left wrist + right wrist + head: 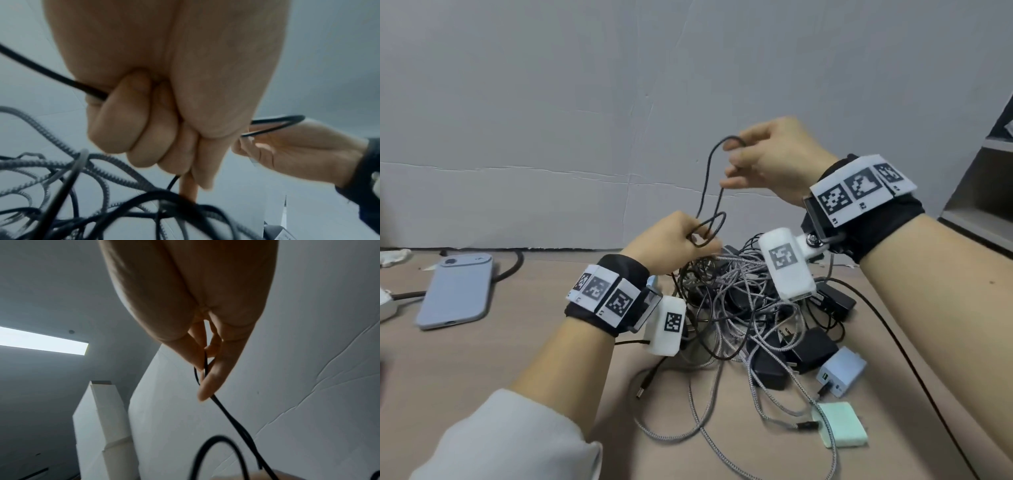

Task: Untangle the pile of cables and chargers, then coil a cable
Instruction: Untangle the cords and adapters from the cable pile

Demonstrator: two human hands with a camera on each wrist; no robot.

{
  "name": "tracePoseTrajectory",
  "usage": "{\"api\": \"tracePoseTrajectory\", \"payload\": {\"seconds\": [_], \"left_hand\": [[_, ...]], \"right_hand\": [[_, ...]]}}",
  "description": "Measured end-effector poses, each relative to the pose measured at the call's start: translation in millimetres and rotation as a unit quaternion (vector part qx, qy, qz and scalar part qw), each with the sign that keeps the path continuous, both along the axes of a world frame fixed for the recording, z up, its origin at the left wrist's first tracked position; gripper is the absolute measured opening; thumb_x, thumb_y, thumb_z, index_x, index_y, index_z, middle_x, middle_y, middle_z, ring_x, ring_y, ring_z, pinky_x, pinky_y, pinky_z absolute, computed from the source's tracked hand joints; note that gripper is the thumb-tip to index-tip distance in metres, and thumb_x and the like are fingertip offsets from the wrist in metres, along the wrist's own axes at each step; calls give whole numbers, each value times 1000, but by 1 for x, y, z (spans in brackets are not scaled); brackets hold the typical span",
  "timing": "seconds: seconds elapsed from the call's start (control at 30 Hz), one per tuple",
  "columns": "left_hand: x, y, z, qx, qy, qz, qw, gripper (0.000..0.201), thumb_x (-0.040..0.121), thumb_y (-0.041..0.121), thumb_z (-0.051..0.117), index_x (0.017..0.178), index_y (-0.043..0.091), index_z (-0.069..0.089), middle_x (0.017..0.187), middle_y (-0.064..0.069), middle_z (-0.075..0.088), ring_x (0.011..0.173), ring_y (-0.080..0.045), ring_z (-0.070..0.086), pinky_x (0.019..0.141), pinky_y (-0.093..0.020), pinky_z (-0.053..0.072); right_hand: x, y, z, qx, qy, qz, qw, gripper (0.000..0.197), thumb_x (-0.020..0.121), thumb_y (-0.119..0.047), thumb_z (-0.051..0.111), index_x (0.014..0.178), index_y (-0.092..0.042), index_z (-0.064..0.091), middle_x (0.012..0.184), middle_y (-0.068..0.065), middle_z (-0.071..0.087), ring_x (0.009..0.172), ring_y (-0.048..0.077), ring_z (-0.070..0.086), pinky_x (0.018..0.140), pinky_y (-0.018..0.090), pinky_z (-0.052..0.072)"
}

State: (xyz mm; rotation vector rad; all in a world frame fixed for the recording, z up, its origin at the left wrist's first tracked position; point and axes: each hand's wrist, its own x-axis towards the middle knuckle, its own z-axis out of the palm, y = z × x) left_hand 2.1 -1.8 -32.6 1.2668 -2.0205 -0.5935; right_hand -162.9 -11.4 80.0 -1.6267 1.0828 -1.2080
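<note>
A thin black cable [708, 178] runs between my two hands above the tangled pile of cables and chargers [743, 308] on the table. My left hand [681, 240] is curled in a fist round small loops of that cable just above the pile; the left wrist view shows the black cable [51, 76] entering the fist [144, 129]. My right hand [763, 161], higher and to the right, pinches a loop of the same cable between fingers and thumb. In the right wrist view the fingertips [205, 386] hold the black cable [230, 417], which trails down.
A light-blue phone [457, 291] lies face down at the left with a thick black cord behind it. Black adapters [811, 349], a pale-blue charger [842, 371] and a mint charger [840, 425] lie at the pile's right. A grey wall stands behind; shelving [986, 192] is at the right.
</note>
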Motion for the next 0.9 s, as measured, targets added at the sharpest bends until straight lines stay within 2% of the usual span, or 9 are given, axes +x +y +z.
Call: {"api": "tracePoseTrajectory", "payload": {"seconds": [0.13, 0.23, 0.3, 0.4, 0.53, 0.6, 0.73, 0.83, 0.9], "left_hand": [[10, -5, 3, -54, 69, 57, 994, 31, 104, 27, 55, 81, 18, 75, 53, 11, 50, 42, -3, 38, 46, -18, 31], [17, -3, 10, -65, 192, 39, 978, 33, 106, 27, 50, 90, 9, 73, 56, 4, 50, 41, -6, 36, 44, -19, 29], [19, 1, 15, -44, 307, 3, 951, 35, 107, 27, 48, 97, 3, 70, 59, 1, 47, 38, -6, 30, 39, -18, 24], [18, 7, 20, -17, 394, -45, 918, 40, 107, 29, 45, 106, -5, 66, 62, -1, 47, 39, -6, 24, 40, -19, 21], [18, 8, 23, -17, 433, -66, 899, 38, 109, 29, 42, 105, -1, 66, 67, -1, 48, 42, -8, 21, 42, -22, 18], [22, 6, 24, -18, 453, -66, 889, 37, 109, 28, 41, 104, 2, 66, 68, 0, 48, 44, -8, 20, 41, -21, 18], [28, 6, 22, -11, 489, -57, 870, 36, 109, 26, 41, 106, 1, 66, 67, 1, 47, 45, -8, 21, 41, -20, 19], [26, 7, 25, 7, 522, -60, 851, 36, 110, 27, 40, 105, 3, 66, 65, 2, 48, 46, -7, 21, 42, -20, 16], [26, 7, 28, 9, 540, -64, 839, 36, 110, 27, 40, 104, 4, 66, 65, 2, 49, 45, -6, 21, 40, -18, 18]], "right_hand": [[9, 5, 4, -18, -32, -8, 999, 22, 91, 14, 57, 113, 8, 58, 86, 16, 54, 65, 22, 60, 73, 41, 64], [6, 7, -8, 80, 45, 38, 995, 41, 93, 4, 62, 132, 3, 51, 111, 20, 60, 88, 31, 59, 81, 43, 62], [7, 10, -27, 128, 104, 79, 983, 45, 94, 4, 61, 137, -2, 49, 107, 17, 59, 91, 31, 60, 84, 43, 61], [16, 10, -58, 102, 193, 113, 969, 34, 94, 1, 60, 128, -3, 60, 98, 12, 59, 83, 22, 58, 78, 36, 62], [26, 4, -77, 5, 345, 67, 936, 18, 96, -24, 66, 103, -9, 72, 80, 8, 64, 61, 18, 54, 59, 32, 52], [27, 2, -80, -4, 340, 70, 938, 19, 96, -25, 66, 105, -10, 72, 82, 5, 64, 61, 17, 54, 57, 31, 48], [28, 4, -77, 42, 277, 147, 949, 34, 92, -10, 66, 126, -16, 63, 102, 6, 64, 56, 3, 54, 55, 25, 44], [31, 10, -75, 56, 284, 177, 941, 28, 91, -18, 71, 119, -13, 66, 110, 16, 69, 72, 13, 54, 54, 26, 41], [34, 12, -76, 74, 244, 177, 951, 21, 94, -20, 69, 109, -6, 64, 100, 18, 74, 65, 17, 49, 48, 24, 35]]}}
